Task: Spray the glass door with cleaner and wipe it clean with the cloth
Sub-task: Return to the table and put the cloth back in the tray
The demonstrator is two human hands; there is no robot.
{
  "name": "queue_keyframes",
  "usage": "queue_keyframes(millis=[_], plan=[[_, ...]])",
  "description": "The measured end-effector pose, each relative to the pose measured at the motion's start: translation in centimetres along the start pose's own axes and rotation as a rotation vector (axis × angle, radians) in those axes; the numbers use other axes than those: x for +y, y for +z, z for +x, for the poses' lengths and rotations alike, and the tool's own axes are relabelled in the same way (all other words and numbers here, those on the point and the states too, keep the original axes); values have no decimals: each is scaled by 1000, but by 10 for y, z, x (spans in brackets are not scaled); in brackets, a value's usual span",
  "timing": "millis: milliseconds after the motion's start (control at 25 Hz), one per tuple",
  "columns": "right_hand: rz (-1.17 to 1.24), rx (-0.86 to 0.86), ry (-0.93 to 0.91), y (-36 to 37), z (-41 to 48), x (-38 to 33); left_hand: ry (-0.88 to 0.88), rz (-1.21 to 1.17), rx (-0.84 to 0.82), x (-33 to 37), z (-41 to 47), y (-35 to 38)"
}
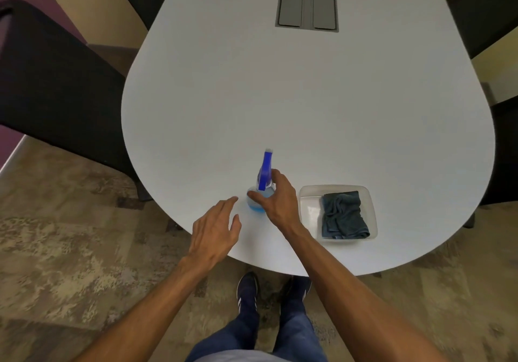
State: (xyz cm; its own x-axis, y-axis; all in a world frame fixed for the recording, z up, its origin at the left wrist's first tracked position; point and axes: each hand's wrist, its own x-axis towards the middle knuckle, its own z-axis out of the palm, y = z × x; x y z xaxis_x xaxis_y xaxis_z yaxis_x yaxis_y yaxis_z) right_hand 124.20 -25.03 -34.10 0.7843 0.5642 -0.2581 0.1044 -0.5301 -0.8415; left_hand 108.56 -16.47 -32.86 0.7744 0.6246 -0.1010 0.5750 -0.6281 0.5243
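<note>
A spray bottle (265, 176) with a blue trigger head and blue liquid stands upright near the front edge of the white table (308, 95). My right hand (277, 199) wraps around the bottle's body, thumb on the left and fingers on the right. My left hand (215, 230) hovers flat just left of the bottle, fingers apart, holding nothing. A dark grey-blue cloth (343, 214) lies crumpled in a clear plastic tray (308, 207) to the right of the bottle. No glass door is in view.
Black chairs stand at the table's left (56, 86) and right (485, 11) sides. A grey cable hatch (307, 5) is set into the far tabletop. My legs and shoes (248, 288) stand on patterned carpet at the table's front edge.
</note>
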Motion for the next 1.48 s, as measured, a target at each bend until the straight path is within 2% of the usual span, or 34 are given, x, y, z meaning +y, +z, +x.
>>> queue_keyframes(millis=[360, 560, 720, 840, 1000, 1200, 1480], plan=[[-144, 136, -52, -4, -9, -23, 29, -7, 0, -10, 9, -19], [-234, 290, -208, -36, -24, -47, 57, -29, 7, 2, 20, -27], [-262, 491, -271, -69, -39, -55, 142, -63, 26, 19, 27, -30], [-258, 656, -231, -91, -50, -48, 218, -90, 15, 39, 30, -28], [-273, 765, -144, -113, -61, -29, 283, -99, -74, 60, 32, -17], [-269, 710, -5, -110, -58, -1, 250, -25, -211, 82, 38, 0], [-277, 585, 22, -87, -42, 29, 234, 57, -294, 97, 39, 20]])
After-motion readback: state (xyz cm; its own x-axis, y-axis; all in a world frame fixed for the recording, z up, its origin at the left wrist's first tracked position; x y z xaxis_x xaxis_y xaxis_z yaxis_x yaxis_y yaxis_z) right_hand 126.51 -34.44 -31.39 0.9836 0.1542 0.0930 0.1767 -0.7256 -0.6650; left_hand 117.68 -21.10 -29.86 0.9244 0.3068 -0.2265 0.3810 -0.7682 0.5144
